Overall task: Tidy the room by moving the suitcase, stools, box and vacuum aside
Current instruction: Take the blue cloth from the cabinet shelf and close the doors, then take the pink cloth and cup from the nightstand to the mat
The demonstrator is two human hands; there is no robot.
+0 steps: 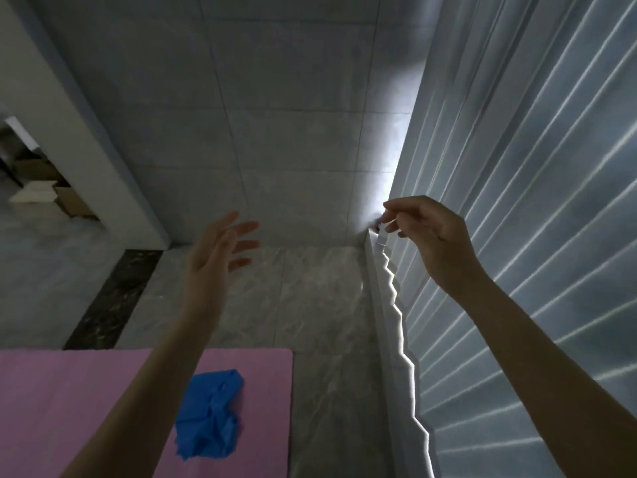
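Observation:
None of the suitcase, stools or vacuum shows in the head view. Several cardboard boxes point(41, 188) lie far off through a doorway at the left. My left hand point(220, 257) is raised over the floor with its fingers spread and nothing in it. My right hand point(424, 232) reaches to the edge of the pale pleated curtain point(510, 236), with thumb and fingers pinched together at the curtain's leading edge near the wall corner; what is between the fingertips is too small to make out.
A pink mat point(69, 408) lies at the bottom left with a crumpled blue cloth point(210, 415) on it. A grey tiled wall point(275, 115) stands ahead, with marble floor point(310, 305) below and a white pillar point(86, 132) at the left.

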